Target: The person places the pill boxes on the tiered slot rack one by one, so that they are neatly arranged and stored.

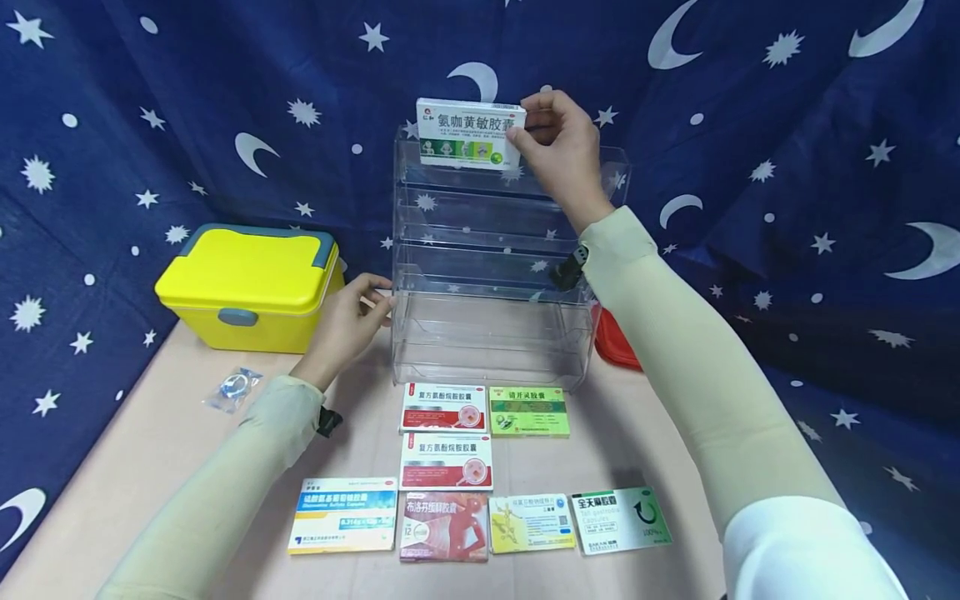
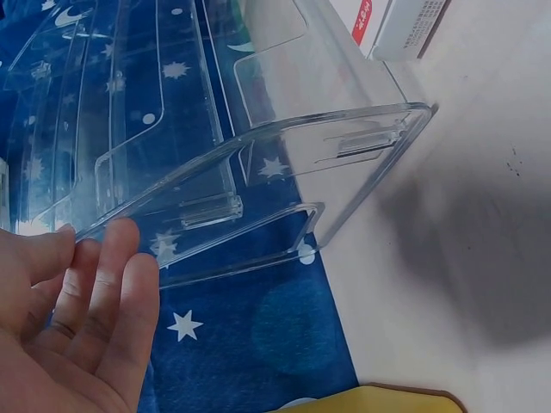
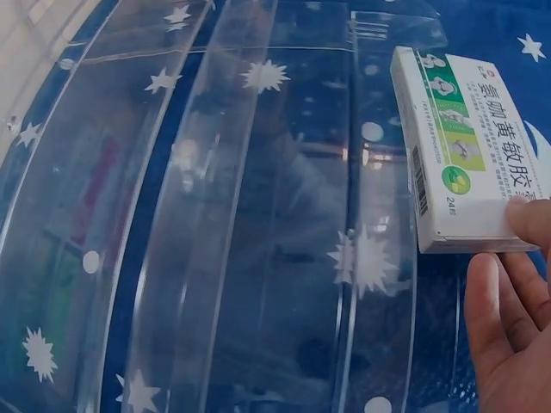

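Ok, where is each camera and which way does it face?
On the head: faces forward and down at the rack; left hand, right hand and sleeves show.
On left wrist: faces the rack's side; left hand shows.
On right wrist: faces the rack and white box; right hand shows.
Head and right wrist views share the white box.

Soft, even light leaves blurry-edged shadows right on the pale tabletop (image 1: pixel 618 433) and glints along the clear rack (image 1: pixel 491 267), while the right wrist view looks dimmer and hazy.
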Action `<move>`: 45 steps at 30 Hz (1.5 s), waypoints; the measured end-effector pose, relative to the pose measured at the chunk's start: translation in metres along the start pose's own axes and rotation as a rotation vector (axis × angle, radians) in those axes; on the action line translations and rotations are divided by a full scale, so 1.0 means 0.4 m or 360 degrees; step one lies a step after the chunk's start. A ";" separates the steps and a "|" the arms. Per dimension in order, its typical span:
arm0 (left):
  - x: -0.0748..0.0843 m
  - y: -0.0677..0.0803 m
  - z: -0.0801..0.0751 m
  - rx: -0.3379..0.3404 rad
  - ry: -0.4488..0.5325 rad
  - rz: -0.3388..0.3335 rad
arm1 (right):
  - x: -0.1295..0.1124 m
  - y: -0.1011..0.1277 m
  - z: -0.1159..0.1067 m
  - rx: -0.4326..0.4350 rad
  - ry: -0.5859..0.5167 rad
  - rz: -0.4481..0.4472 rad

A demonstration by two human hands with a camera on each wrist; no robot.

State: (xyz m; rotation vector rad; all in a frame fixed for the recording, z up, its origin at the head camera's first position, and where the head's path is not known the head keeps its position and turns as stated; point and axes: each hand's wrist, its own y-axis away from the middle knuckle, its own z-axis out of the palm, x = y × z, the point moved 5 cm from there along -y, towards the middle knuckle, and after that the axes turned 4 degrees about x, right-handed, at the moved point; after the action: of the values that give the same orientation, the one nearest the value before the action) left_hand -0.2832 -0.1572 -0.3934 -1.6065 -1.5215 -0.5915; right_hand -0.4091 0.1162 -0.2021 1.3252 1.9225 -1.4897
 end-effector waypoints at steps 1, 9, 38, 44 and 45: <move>0.001 0.000 0.000 0.0002 -0.0001 0.0007 | 0.000 0.000 0.004 -0.0017 0.0007 -0.0001; 0.007 0.002 0.000 0.0011 0.0010 0.0048 | 0.005 0.001 0.026 -0.0092 0.0120 -0.0035; -0.003 0.015 0.014 0.0001 0.0018 0.0083 | 0.057 0.153 -0.049 -0.0125 0.0043 -0.0029; -0.006 0.015 0.008 -0.0012 0.0061 0.0104 | 0.178 0.415 -0.194 -0.0328 0.0018 0.0078; -0.008 0.016 0.003 -0.0006 0.0061 0.0101 | 0.208 0.464 -0.217 -0.0386 0.0050 0.0149</move>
State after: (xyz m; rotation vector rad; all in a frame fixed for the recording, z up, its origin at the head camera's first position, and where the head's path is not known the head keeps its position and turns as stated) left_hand -0.2778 -0.1579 -0.3983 -1.6313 -1.4367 -0.5870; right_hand -0.2732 0.2307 -0.3338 1.3146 1.9594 -1.1562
